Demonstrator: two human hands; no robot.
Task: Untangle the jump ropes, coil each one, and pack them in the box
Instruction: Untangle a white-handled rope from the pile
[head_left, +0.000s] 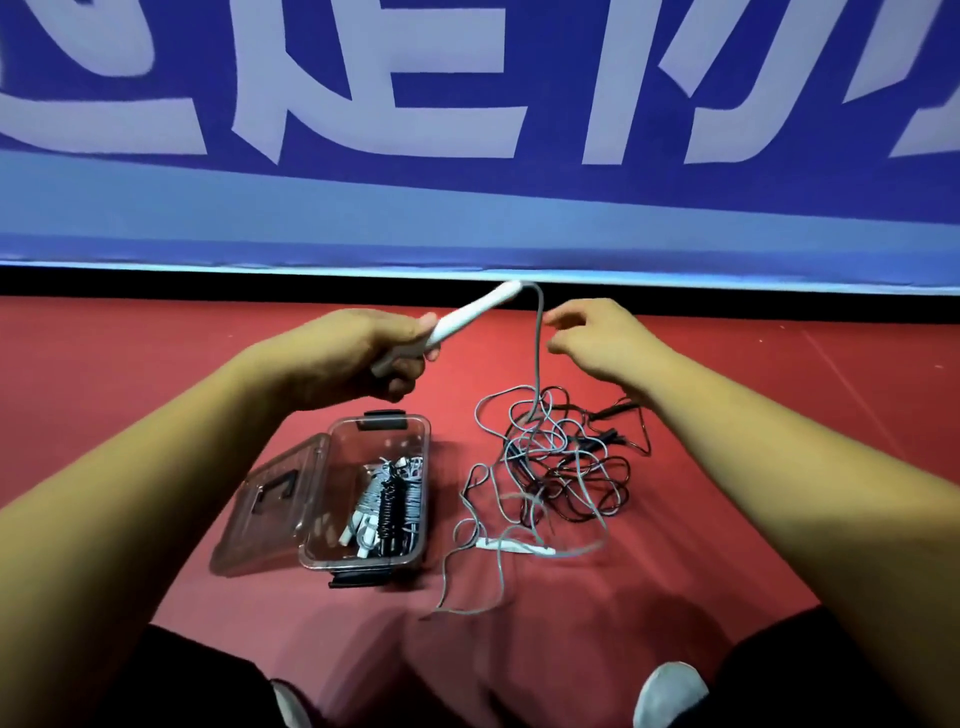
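My left hand (358, 348) grips a white jump-rope handle (470, 317), raised above the floor. Its grey cord (539, 353) hangs from the handle's tip down into a tangle of grey and black ropes (558, 462) on the red floor. My right hand (592, 338) hovers just right of the hanging cord with fingers loosely curled, holding nothing. Another white handle (514, 546) lies at the tangle's near edge. A clear plastic box (337, 535) with its lid (270, 499) swung open to the left holds coiled ropes (387, 506).
A blue banner with large white letters (467, 130) stands along the far edge of the red floor (156, 364). My dark-trousered legs and a white shoe (670, 693) frame the bottom of the view.
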